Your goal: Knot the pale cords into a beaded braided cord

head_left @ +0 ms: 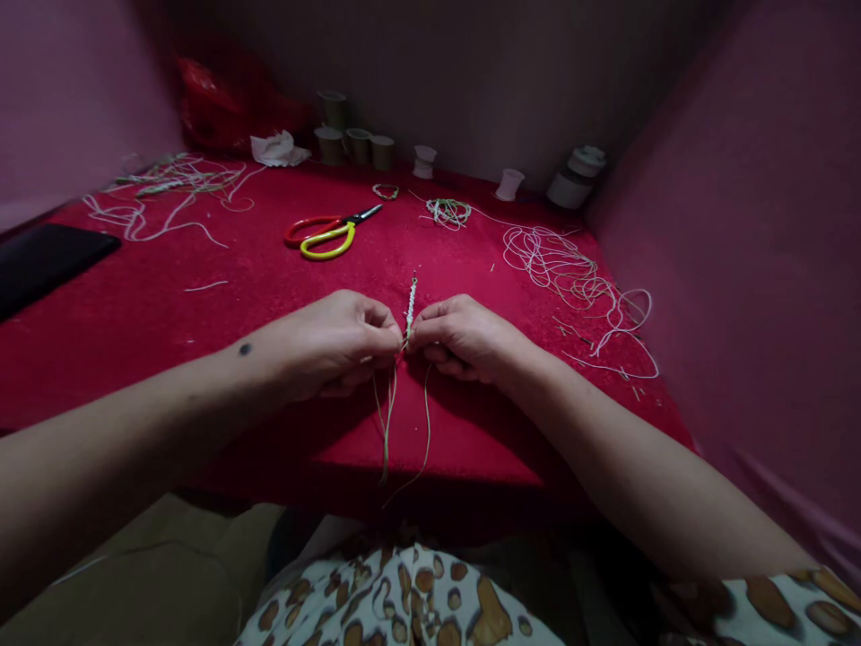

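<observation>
Grips were narrow: L hand (356, 341) & R hand (464, 336) both pinched thin cord strands (388, 422) at the near end of the braided cord (412, 301); couldn't tell which strand each had, fingers hid it. Braid lay just beyond & btwn the fingertips, long axis running away from the person, far end tipped slightly R; R fingertips looked a bit nearer than L. Strand tails trailed twd the front of the red-clothed surface (484, 458). Farther out: red/yellow-handled scissors (329, 235) ahead-L, pale cord tangle (558, 265) ahead-R, thread spools (382, 152) at back.
</observation>
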A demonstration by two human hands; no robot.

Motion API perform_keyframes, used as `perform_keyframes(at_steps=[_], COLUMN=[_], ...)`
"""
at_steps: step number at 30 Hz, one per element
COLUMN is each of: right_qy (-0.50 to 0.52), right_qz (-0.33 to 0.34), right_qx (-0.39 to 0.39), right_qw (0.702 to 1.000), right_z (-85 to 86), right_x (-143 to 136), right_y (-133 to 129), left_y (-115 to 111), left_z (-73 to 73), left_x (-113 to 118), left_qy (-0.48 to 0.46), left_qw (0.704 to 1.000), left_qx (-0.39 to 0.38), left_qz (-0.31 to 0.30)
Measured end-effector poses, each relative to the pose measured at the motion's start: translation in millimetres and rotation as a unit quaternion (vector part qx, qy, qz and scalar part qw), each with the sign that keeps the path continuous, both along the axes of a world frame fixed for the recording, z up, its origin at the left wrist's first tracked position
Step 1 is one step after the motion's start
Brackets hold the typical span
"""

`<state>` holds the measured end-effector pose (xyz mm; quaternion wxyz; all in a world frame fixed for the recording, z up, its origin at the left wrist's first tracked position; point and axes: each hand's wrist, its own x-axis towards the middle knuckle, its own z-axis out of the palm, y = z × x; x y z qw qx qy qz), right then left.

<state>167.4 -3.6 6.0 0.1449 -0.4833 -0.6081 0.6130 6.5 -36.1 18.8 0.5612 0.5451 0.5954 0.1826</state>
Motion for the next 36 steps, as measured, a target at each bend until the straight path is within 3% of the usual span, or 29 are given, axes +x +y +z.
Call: perform_keyframes(at_steps=[3, 6, 9, 12, 16, 21, 22, 23, 26, 27, 28, 32, 36], right_qy=[0.005, 0.029, 0.054, 0.070, 0.068, 0.057, 0.059, 0.064, 0.077, 0.079, 0.077, 0.083, 0.074], right_qz=[-0.003, -0.005, 0.003, 0.027, 0.025, 0.032, 0.033, 0.034, 0.036, 0.037, 0.040, 0.050, 0.051], right_qx=[0.003, -0.008, -0.018, -0.017, -0.019, -0.013, -0.010, -0.008, -0.013, -0.014, -0.014, -0.010, -0.005], right_qw=[1.000, 1.000, 0.998, 0.997, 0.997, 0.998, 0.998, 0.997, 0.996, 0.996, 0.996, 0.995, 0.996], right_z=[-2.4, -3.6, -3.9, -4.6, -6.2, -8.5, -8.6, -8.6, -8.2, -8.0, -7.9, -7.9, -6.6], right_x=[0, 0, 3, 6, 7, 8, 8, 8, 9, 9, 9, 10, 11], right_y=[0, 1, 2, 3, 5, 6, 6, 6, 5, 5, 5, 6, 6], left_y=[-18, -33, -39, -40, -54, -75, -71, -63, -28, -17, -8, 7, 6], left_z=[-3.1, -9.6, -17.1, -21.4, -19.6, -1.6, 3.3, 7.7, 14.9, 14.4, 12.5, -3.0, -14.8], left_x=[12, 20, 23, 25, 32, 27, 21, 15, -2, -6, -7, -1, 4], left_qy=[0.087, 0.220, 0.344, 0.396, 0.359, 0.159, 0.122, 0.107, 0.087, 0.061, 0.020, -0.120, -0.166], left_qw=[0.987, 0.936, 0.885, 0.855, 0.849, 0.858, 0.868, 0.893, 0.973, 0.987, 0.995, 0.988, 0.981], left_qx=[0.131, 0.253, 0.280, 0.284, 0.315, 0.263, 0.252, 0.255, 0.201, 0.148, 0.085, -0.062, -0.073], left_qz=[-0.038, -0.104, -0.145, -0.175, -0.226, -0.413, -0.411, -0.357, -0.075, 0.003, 0.039, 0.076, 0.064])
